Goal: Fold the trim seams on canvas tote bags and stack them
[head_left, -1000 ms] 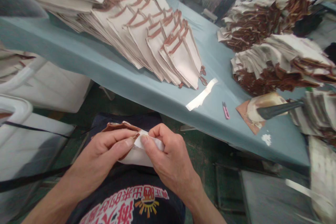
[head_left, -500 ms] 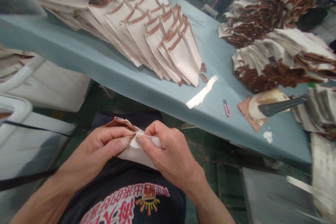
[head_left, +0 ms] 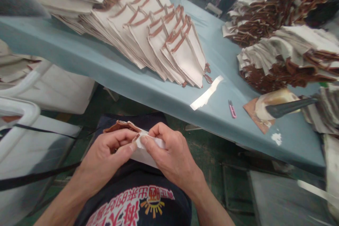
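The left hand (head_left: 106, 155) and the right hand (head_left: 172, 155) were both curled tight on a small white bag (head_left: 144, 154) with a brown edge, pinching it with thumbs and fingers; the bag was over the person's lap, near the blue table (head_left: 106, 67). On the table lay a big pile of bags (head_left: 159, 39); a pink cutter (head_left: 232, 108) lay near a white strip (head_left: 206, 93).

A blue worktop (head_left: 87, 60) carries fanned stacks of cream bags (head_left: 161, 39) with brown handles, loose bag heaps (head_left: 286, 53), a paper strip (head_left: 206, 93), a pink cutter (head_left: 232, 108) and a glue brush (head_left: 288, 105).
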